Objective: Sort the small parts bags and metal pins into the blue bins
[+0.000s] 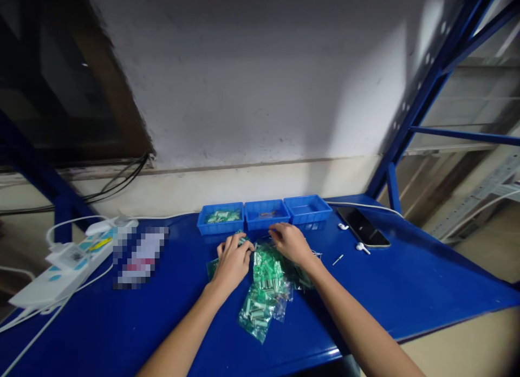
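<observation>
A heap of small clear-green plastic packets [266,268] lies on the blue table between my hands, with pale short cylindrical pieces inside them. My left hand [232,258] is at the heap's left side, its fingers curled over a small green packet [242,238]. Part of another dark green packet [212,267] shows beside the left wrist. At the upper right of the heap, my right hand [290,242] has its fingertips drawn together; whatever is between them is too small to make out. More packets lie partly hidden under the right forearm.
Behind the hands stand three blue bins: a left bin [200,223] with green packets, a middle bin [268,223] with small brownish pieces, and a right bin [311,217]. A phone [363,227], white earbuds [361,247] and a small rod [337,259] lie right; a power strip [60,277] left.
</observation>
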`<state>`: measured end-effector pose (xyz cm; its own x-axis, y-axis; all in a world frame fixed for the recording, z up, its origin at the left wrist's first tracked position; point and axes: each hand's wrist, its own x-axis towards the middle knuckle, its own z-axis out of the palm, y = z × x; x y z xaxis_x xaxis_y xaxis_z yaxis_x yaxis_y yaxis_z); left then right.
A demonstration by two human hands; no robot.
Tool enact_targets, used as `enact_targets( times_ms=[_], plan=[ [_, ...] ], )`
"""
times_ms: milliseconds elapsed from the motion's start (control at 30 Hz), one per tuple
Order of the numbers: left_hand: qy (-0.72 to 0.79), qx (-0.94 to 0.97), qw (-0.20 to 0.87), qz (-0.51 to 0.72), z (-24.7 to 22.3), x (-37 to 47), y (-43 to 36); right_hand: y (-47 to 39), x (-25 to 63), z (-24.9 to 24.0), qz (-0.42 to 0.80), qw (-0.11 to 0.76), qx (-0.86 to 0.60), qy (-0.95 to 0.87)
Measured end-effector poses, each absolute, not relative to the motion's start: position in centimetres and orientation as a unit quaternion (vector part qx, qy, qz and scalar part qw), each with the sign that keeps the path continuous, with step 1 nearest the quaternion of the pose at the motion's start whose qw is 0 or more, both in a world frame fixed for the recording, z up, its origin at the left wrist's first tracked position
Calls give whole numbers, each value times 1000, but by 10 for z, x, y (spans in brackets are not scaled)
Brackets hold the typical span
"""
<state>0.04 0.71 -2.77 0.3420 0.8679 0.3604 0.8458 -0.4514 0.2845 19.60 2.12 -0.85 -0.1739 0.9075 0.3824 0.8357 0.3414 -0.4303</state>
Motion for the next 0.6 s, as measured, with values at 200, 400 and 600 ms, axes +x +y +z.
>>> enact_targets(
  times_ms=[200,400,600],
  plan=[
    [532,813,21,236,-30,1,8,21,174,-18,95,273,-498,-817],
    [535,799,36,270,-31,1,12,17,175,-17,126,325,-451,-821],
    [481,753,60,445,-14,-7,15,14,174,-9,134,420,-478,-760]
  ],
)
